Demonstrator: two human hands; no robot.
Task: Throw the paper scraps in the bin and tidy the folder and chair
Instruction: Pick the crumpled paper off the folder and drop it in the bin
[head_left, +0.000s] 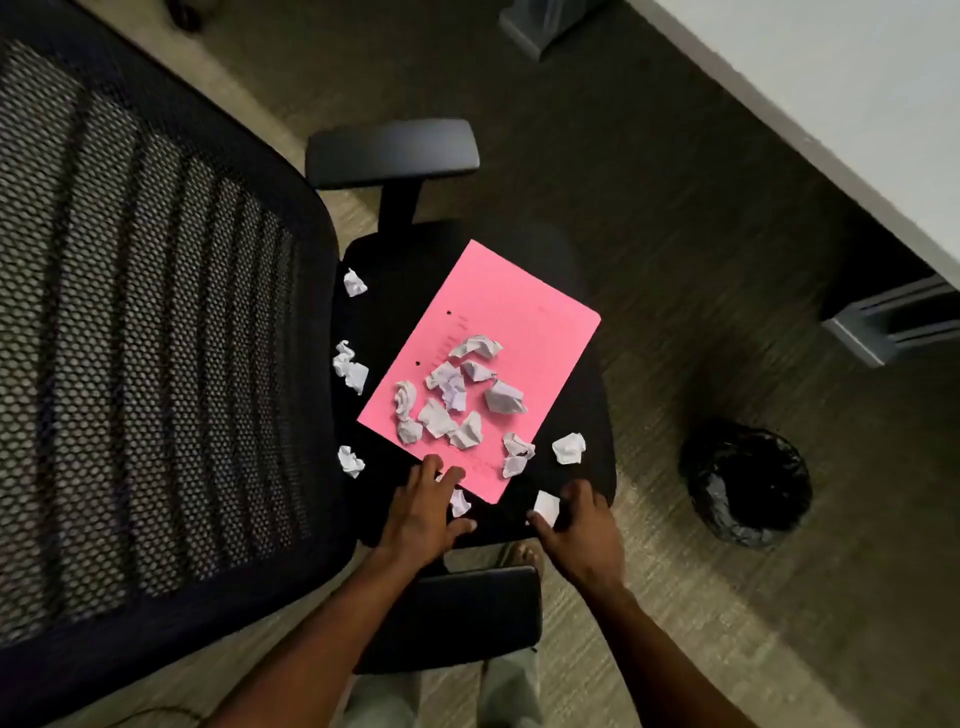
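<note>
A pink folder (514, 332) lies on the black seat of an office chair (395, 270). Several crumpled white paper scraps (457, 395) sit on the folder, and more lie on the seat around it, such as one by the backrest (350, 366). My left hand (423, 509) rests on the seat's near edge with fingers spread, its fingertips at the folder's near corner and beside a scrap (460, 503). My right hand (579, 525) lies on the seat just right of it, fingers touching a white scrap (546, 506). A black-lined bin (748, 486) stands on the floor to the right.
The chair's mesh backrest (145, 338) fills the left side. One armrest (392, 150) is beyond the seat, another (467, 618) lies under my forearms. A white desk (841, 93) with grey legs (883, 327) runs along the upper right. Carpet lies between chair and bin.
</note>
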